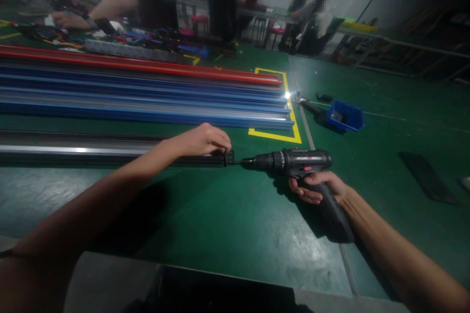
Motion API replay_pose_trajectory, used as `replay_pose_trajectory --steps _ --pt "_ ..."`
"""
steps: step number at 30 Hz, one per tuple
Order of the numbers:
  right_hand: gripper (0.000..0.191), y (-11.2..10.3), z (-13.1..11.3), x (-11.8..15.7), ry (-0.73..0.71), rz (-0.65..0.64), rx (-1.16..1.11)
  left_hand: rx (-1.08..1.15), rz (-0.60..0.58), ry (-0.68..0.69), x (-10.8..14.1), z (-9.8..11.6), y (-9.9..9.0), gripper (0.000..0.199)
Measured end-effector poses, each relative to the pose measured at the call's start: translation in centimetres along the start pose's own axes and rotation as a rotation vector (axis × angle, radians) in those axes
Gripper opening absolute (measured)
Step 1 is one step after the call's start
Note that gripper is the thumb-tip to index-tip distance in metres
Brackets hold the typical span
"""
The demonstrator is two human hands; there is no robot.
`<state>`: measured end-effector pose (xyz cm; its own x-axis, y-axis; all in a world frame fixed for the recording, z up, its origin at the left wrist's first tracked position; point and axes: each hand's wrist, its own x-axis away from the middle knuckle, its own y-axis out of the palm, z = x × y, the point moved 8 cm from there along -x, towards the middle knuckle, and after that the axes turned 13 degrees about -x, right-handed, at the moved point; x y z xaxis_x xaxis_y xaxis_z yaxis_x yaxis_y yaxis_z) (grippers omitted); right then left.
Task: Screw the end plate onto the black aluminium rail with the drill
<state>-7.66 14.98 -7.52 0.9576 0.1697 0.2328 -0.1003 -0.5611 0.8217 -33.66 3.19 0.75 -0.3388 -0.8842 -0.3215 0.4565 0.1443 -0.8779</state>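
Note:
My right hand [319, 188] is wrapped round the handle of a black cordless drill [306, 159], which points left. Its thin bit [242, 161] reaches a small black end piece [229, 157] at the end of a dark metal rail [110, 150]. At that same end, my left hand [205, 139] pinches the end piece, fingers bent down over it. Whether a screw sits at the tip is too small to tell. The dark rail lies along the green table [227, 220], its far left part running out of view.
Behind the dark rail lie several blue rails [147, 102] and red rails [147, 64], ending inside a yellow tape outline [275, 135]. A blue bin [345, 116] stands at the right, a dark flat piece [428, 178] nearer. Wires and a co-worker's arm [110, 7] are at the back left.

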Motion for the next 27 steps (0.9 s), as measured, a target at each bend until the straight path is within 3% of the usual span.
replay_pose_trajectory --steps 27 --pt "0.026 -0.01 0.05 0.02 -0.005 0.006 -0.003 -0.029 0.027 0.022 -0.08 0.07 -0.22 0.025"
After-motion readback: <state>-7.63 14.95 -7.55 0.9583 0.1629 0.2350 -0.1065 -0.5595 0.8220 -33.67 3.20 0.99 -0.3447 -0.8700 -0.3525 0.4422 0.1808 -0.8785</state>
